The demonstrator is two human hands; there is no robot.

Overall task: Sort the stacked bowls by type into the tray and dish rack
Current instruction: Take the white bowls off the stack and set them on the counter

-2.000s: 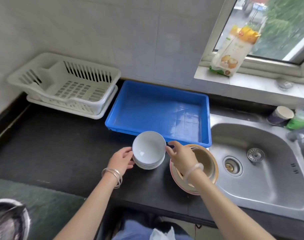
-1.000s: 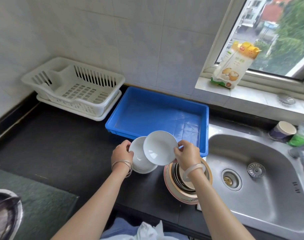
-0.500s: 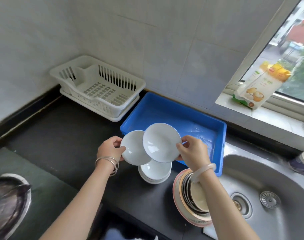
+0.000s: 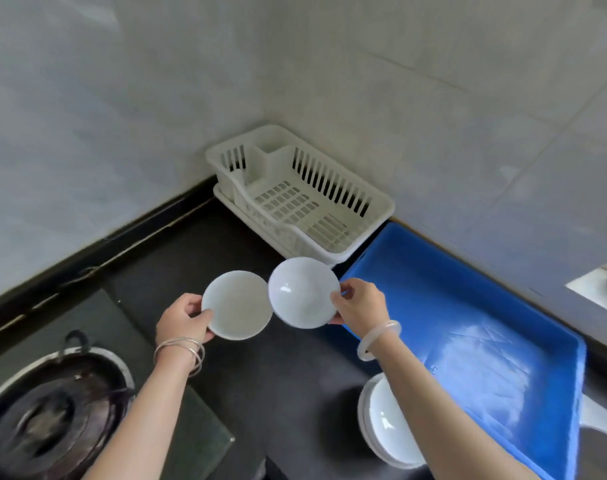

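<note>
My left hand [image 4: 182, 322] grips the rim of a white bowl [image 4: 238, 304], held tilted above the black counter. My right hand [image 4: 361, 304] pinches the rim of a second white bowl [image 4: 302, 292]; the two bowls touch side by side in the air. Both hang in front of the empty white dish rack [image 4: 295, 202] in the corner. The blue tray [image 4: 468, 327], also empty, lies right of the rack. A stack of white bowls [image 4: 385, 427] stays on the counter below my right forearm, which hides part of it.
A dark wok [image 4: 49, 424] sits on the stove at lower left. Tiled walls meet behind the rack. The black counter [image 4: 191, 258] stretches between stove, rack and tray. A strip of the sink edge shows at the far lower right.
Both hands lifted one white bowl each off the stack and carried them up and toward the rack. The view swung left, so the sink, window and coloured bowl stack dropped out.
</note>
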